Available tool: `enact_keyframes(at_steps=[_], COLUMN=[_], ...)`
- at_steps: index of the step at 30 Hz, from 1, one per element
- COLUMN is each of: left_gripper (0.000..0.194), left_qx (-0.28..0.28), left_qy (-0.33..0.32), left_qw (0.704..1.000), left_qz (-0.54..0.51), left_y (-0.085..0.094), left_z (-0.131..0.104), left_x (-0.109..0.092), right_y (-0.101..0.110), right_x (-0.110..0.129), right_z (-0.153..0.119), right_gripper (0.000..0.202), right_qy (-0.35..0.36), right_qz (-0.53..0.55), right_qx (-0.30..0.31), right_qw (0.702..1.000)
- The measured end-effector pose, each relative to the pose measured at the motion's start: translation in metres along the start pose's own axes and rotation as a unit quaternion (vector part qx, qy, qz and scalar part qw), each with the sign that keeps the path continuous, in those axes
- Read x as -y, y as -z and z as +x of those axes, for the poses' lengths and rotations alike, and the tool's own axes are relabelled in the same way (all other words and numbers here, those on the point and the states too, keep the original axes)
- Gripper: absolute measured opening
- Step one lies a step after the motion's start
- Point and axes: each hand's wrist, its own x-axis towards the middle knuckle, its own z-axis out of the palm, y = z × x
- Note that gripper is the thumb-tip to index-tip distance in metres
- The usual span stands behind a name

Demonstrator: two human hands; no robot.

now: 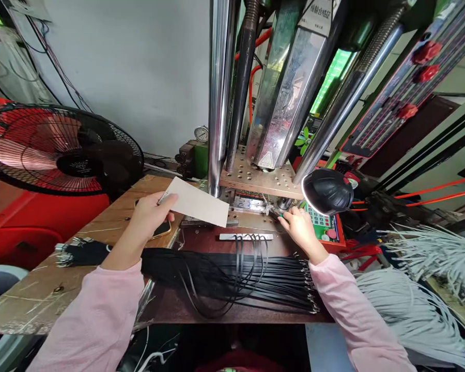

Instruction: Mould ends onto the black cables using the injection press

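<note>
One card (199, 203) gripped by left hand (148, 214); right hand (301, 228) apparently grasps dark tool (276, 214), working at far fixture (250, 203); steady aim advisable.

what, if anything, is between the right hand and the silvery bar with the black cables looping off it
Nothing visible: no object shows in the short gap between the right hand and the silvery bar. The black cables loop off the bar's near side.
</note>
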Motion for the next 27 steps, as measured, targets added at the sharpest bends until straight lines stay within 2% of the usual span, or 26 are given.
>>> enact_keyframes(at_steps=[4, 9, 14, 17, 20, 23, 27], left_gripper=[0.028, 0.025, 0.025, 0.024, 0.023, 0.024, 0.023], left_qx=[0.003, -0.007, -0.010, -0.010, -0.013, -0.009, -0.008], left_qy=[0.005, 0.014, 0.024, 0.020, 0.028, 0.027, 0.029], left_qw=[0.999, 0.998, 0.997, 0.998, 0.998, 0.997, 0.997], left_qz=[-0.034, -0.054, -0.066, -0.054, -0.060, -0.073, -0.066], left_y=[0.000, -0.001, -0.001, -0.001, -0.002, -0.004, -0.004], left_z=[0.000, -0.003, -0.003, -0.001, 0.000, 0.000, 0.000], left_x=[0.001, -0.003, -0.004, -0.002, 0.000, 0.001, 0.001], right_y=[0.002, 0.003, 0.008, 0.013, 0.015, 0.011, -0.002], right_x=[-0.009, -0.020, -0.051, -0.063, -0.054, -0.027, 0.004], right_z=[-0.016, -0.038, -0.058, -0.061, -0.055, -0.043, -0.032], right_gripper=[0.041, 0.033, 0.032, 0.032, 0.033, 0.037, 0.043], right_qy=[-0.009, -0.007, -0.019, -0.042, -0.048, -0.038, -0.024], right_qz=[-0.008, -0.018, 0.023, 0.058, 0.090, 0.090, 0.053], right_qx=[0.011, 0.073, 0.126, 0.125, 0.091, 0.065, 0.080], right_qw=[1.000, 0.997, 0.992, 0.990, 0.991, 0.993, 0.995])
